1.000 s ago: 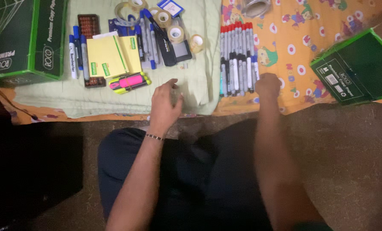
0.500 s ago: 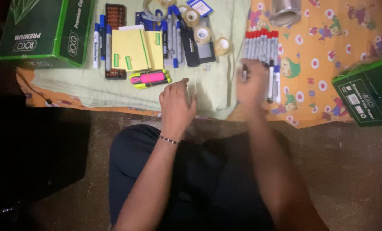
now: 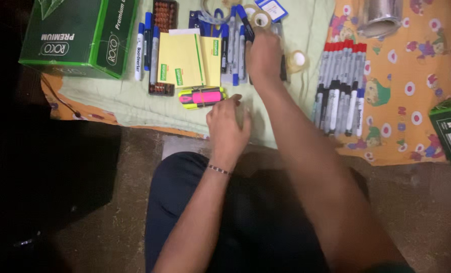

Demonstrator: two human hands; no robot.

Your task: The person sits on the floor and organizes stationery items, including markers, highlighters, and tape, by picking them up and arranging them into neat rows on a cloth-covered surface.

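Two green paper boxes show: one (image 3: pixel 79 35) far left of the left hand (image 3: pixel 229 124), one (image 3: pixel 450 131) at the right edge, contents unseen. The right hand (image 3: pixel 265 55) rests curled on the black case (image 3: pixel 283 71) beside a tape roll (image 3: pixel 297 59); its grip is unclear. The left hand, loosely closed, sits just below bundled highlighters (image 3: pixel 201 97).

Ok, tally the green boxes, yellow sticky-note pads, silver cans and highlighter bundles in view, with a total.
Green boxes: 2, one at the far left, one cut off by the right edge
Yellow sticky-note pads: 2, one wide, one narrow
Silver can: 1
Highlighter bundle: 1
Total: 6
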